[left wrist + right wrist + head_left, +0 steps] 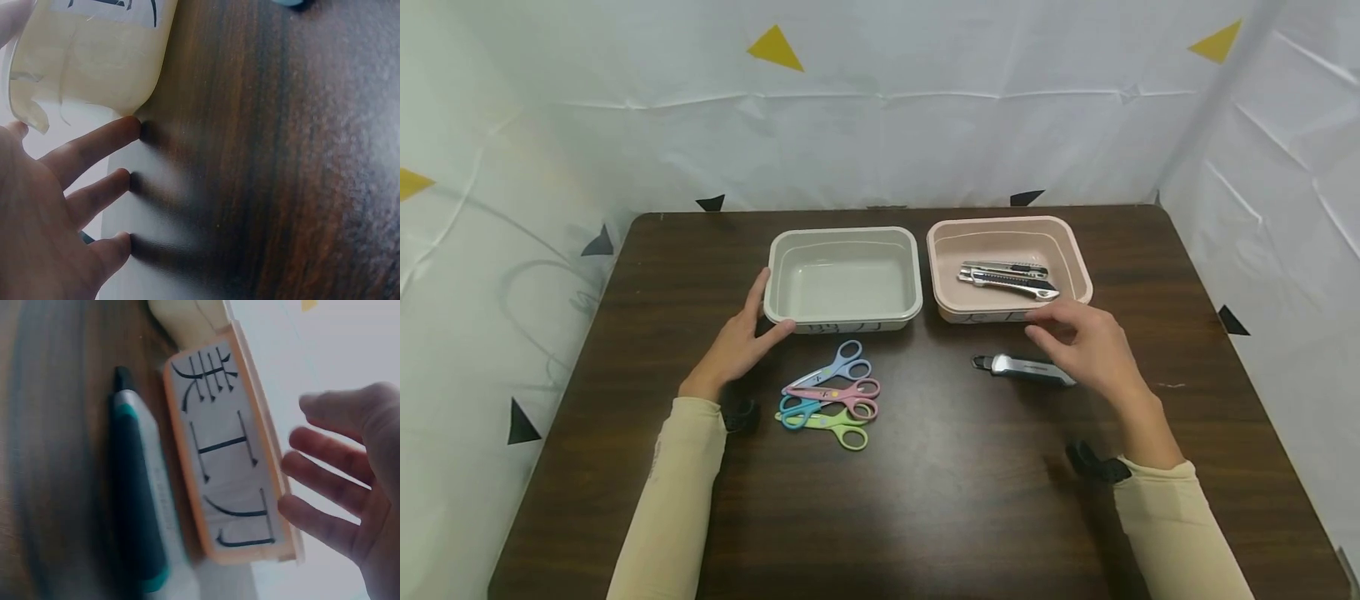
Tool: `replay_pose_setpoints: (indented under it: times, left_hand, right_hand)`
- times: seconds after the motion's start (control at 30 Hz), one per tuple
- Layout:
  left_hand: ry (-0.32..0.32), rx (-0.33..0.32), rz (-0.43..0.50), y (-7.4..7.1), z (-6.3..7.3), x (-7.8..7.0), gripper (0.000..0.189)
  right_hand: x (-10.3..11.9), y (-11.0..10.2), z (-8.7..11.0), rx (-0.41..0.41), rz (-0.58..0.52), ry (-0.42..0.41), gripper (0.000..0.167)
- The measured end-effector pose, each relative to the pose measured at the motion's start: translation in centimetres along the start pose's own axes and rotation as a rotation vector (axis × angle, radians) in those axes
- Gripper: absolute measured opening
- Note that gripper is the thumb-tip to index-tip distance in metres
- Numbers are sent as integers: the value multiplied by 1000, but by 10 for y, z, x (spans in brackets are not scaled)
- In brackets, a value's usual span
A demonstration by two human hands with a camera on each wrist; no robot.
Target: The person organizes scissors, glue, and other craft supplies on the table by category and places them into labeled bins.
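Note:
My left hand (730, 354) spreads its fingers around the front left corner of a pale grey-green plastic bin (842, 287). In the left wrist view, fingertips of that hand (44, 200) rest on the wooden table beside the bin. My right hand (1088, 343) hovers by the front right corner of a pink bin (951, 308), nothing between thumb and fingers; whether it touches the rim I cannot tell. Silver box cutters (1009, 282) lie inside the pink bin. Just below and left of my right hand, a larger grey-and-black utility knife (1032, 369) lies on the table.
Several small scissors (831, 392) with blue, pink, teal and green handles lie in an overlapping pile in front of the grey-green bin. A label with black characters (222, 450) is on the pink bin's front. White sheeting (880, 150) surrounds the dark table (925, 500).

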State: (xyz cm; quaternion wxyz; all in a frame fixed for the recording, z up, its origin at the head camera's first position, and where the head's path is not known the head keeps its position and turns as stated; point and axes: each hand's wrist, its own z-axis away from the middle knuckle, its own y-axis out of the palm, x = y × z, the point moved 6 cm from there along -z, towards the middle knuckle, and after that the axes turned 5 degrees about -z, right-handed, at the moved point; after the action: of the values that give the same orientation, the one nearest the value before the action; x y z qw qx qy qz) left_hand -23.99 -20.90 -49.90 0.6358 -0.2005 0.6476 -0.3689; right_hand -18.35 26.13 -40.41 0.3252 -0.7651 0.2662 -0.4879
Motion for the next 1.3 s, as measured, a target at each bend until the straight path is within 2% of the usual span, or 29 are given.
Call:
replay_pose_setpoints:
  times: [0.13,0.33,0.43,0.73,1.13,1.3]
  left_hand:
    - [3,-3,2,1,0,-1,90]
    - [-1,-3,-4,0,-3,-1,88]
    - [-7,-2,-8,-1,-3,-2,88]
    - [-13,6,-11,1,-1,-1,89]
    - [-9,0,-4,3,0,3,90]
    - [-4,-4,0,2,1,2,90]
  right_hand:
    - [-8,11,12,92,25,0,19]
    - [-29,28,23,302,113,138,37]
    - [-37,32,28,356,118,173,45]
    - [-44,41,34,390,129,199,44]
    - [-38,47,32,394,153,250,42]
    - [-34,45,32,382,150,243,41]
